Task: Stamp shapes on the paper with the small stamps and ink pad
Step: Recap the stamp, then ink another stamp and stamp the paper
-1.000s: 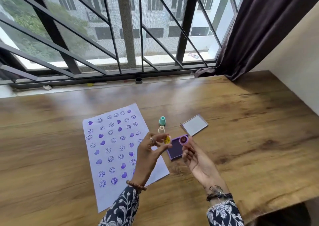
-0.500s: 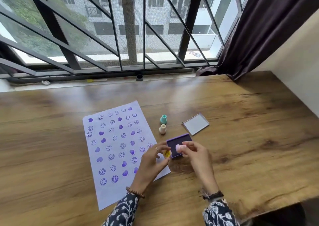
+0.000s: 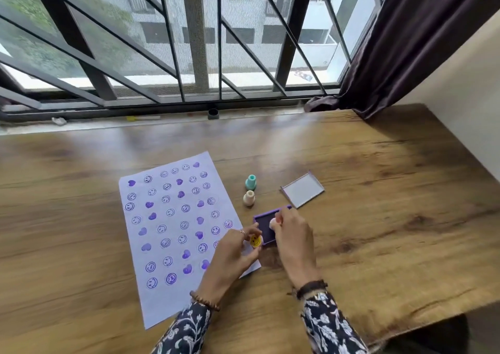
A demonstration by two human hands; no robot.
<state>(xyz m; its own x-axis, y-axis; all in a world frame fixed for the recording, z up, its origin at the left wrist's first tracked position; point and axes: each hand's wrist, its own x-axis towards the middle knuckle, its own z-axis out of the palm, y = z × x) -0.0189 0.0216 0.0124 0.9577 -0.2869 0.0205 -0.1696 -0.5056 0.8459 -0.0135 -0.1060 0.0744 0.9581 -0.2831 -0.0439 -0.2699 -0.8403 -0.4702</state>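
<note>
On the broad wooden table [image 3: 378,191] the white sheet of paper [image 3: 173,294], already dotted with purple smileys and hearts, lies left of your hands, its near right corner under your left wrist. The small square purple ink pad [image 3: 263,225] sits just beside the paper's right edge, its clear lid [image 3: 302,190] set apart behind it. Your right hand [image 3: 293,241] pinches a small pale pink stamp [image 3: 272,223] down on the pad; press it flat and even, then lift straight up so the face inks fully. Your left hand [image 3: 232,256] pinches a yellow smiley-topped cap [image 3: 255,240], probably that stamp's cover, so keep it clear of the ink. The teal stamp [image 3: 250,182] and cream stamp [image 3: 249,198] stand upright behind the pad, untouched
</note>
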